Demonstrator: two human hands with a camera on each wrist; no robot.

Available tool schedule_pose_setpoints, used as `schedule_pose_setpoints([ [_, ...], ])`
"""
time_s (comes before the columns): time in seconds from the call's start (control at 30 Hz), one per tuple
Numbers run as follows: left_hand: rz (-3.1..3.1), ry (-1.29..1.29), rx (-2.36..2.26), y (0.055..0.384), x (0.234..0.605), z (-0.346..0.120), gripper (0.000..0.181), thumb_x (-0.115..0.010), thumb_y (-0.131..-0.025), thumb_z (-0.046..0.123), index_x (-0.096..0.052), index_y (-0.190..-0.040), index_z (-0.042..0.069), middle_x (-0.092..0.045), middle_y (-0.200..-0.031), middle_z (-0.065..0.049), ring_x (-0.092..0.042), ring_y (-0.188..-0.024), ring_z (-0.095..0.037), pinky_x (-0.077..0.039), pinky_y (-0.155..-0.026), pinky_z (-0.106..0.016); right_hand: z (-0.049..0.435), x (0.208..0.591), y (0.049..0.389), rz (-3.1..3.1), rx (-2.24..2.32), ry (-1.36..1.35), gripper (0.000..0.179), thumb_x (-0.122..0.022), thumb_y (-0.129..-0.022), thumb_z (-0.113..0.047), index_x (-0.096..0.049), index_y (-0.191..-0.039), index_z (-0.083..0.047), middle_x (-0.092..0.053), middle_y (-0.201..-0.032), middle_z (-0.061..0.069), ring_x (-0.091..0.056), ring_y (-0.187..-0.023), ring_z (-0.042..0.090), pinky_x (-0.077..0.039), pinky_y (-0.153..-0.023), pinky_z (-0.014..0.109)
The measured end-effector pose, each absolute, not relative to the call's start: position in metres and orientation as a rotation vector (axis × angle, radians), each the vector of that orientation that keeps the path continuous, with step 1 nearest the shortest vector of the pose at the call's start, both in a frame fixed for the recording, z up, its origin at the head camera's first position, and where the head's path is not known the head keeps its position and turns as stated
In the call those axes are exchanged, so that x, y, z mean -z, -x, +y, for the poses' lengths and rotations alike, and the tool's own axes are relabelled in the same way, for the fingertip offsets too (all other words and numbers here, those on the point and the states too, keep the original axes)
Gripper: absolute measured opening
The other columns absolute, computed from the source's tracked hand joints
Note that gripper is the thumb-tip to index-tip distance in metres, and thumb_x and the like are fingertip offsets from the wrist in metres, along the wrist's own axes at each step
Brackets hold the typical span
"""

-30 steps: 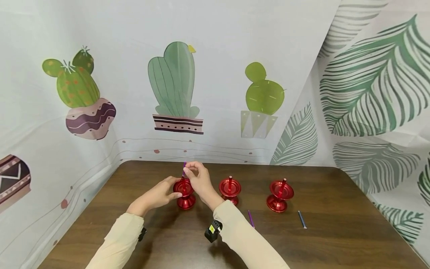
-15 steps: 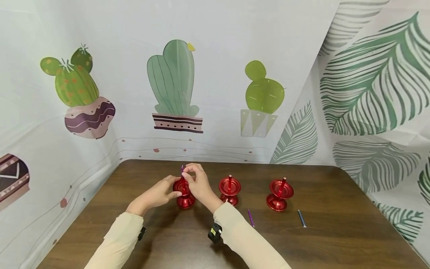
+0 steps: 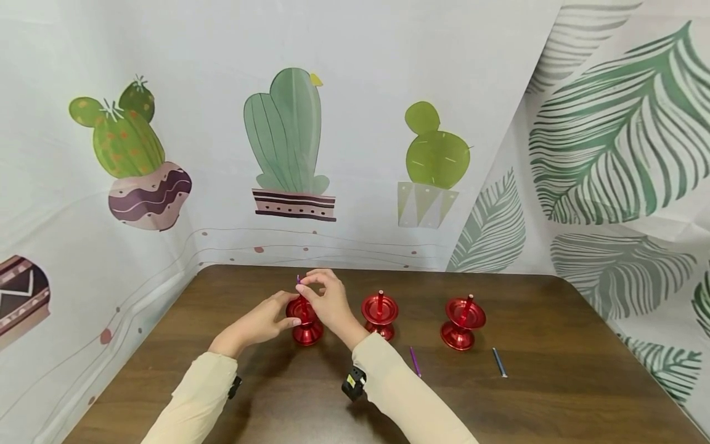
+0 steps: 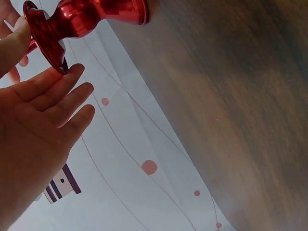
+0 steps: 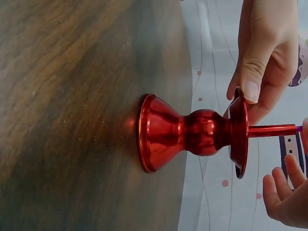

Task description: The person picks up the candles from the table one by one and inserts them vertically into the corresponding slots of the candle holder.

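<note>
While a blue stick (image 3: 499, 362) and a loose purple stick (image 3: 415, 362) lie on a wooden table (image 3: 310, 407), a person's left hand (image 3: 259, 322) grips the upright, leftmost red holder (image 3: 307, 333) by its rim (image 5: 239, 166); the right hand (image 3: 328, 306) pinches a second purple stick (image 5: 299, 128) atop the holder's stem (image 5: 272, 130), before a cactus-print cloth (image 3: 366, 92).

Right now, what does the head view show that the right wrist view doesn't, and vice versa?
Only the head view: the middle red stand, the right red stand, a loose purple stick and a blue stick.

Only the right wrist view: the left red stand fully side-on, its rounded stem plain, and its tube meeting the held purple stick.

Both: that stand, the left hand holding its dish, the right hand at the held stick, the table and printed wall cloth.
</note>
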State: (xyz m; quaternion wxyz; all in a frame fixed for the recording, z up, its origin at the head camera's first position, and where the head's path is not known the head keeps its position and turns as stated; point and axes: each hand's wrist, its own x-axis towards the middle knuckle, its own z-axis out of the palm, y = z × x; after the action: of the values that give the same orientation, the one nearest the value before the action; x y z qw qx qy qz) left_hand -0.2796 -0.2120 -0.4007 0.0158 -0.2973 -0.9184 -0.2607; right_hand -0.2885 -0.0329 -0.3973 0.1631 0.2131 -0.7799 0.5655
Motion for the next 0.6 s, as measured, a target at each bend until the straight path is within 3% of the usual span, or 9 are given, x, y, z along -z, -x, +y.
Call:
schedule_pose_setpoints([
  [0.27, -2.853, 0.909, 0.81, 0.28, 0.4, -0.213, 0.052, -0.069, -0.089, 0.014, -0.049, -0.129, -0.013, -0.056, -0.121, -0.021, -0.055, -0.115, -0.036, -0.042, -0.1, -0.053, -0.037, 0.403, 0.287, -2.176, -1.562, -0.608, 0.008, -0.071, -0.088, -0.014, -0.072, -0.089, -0.006, -0.062, -0.111, 0.007, -0.058, -0.106, 0.022, -0.05, -0.083, 0.046],
  [0.47, -2.836, 0.936, 0.801, 0.279, 0.401, -0.213, 0.051, -0.068, -0.09, 0.014, -0.049, -0.128, -0.014, -0.056, -0.121, -0.022, -0.055, -0.115, -0.037, -0.042, -0.1, -0.052, -0.04, 0.407, 0.286, -2.127, -1.627, -0.589, 0.007, -0.071, -0.087, -0.012, -0.071, -0.088, -0.005, -0.065, -0.107, 0.005, -0.06, -0.102, 0.019, -0.051, -0.076, 0.029],
  [0.6, -2.833, 0.937, 0.817, 0.277, 0.4, -0.212, 0.051, -0.068, -0.09, 0.015, -0.049, -0.128, -0.014, -0.056, -0.121, -0.022, -0.054, -0.115, -0.037, -0.042, -0.1, -0.053, -0.039, 0.409, 0.285, -2.113, -1.673, -0.614, 0.009, -0.069, -0.088, -0.011, -0.069, -0.093, -0.003, -0.066, -0.105, 0.007, -0.061, -0.102, 0.021, -0.054, -0.078, 0.029],
])
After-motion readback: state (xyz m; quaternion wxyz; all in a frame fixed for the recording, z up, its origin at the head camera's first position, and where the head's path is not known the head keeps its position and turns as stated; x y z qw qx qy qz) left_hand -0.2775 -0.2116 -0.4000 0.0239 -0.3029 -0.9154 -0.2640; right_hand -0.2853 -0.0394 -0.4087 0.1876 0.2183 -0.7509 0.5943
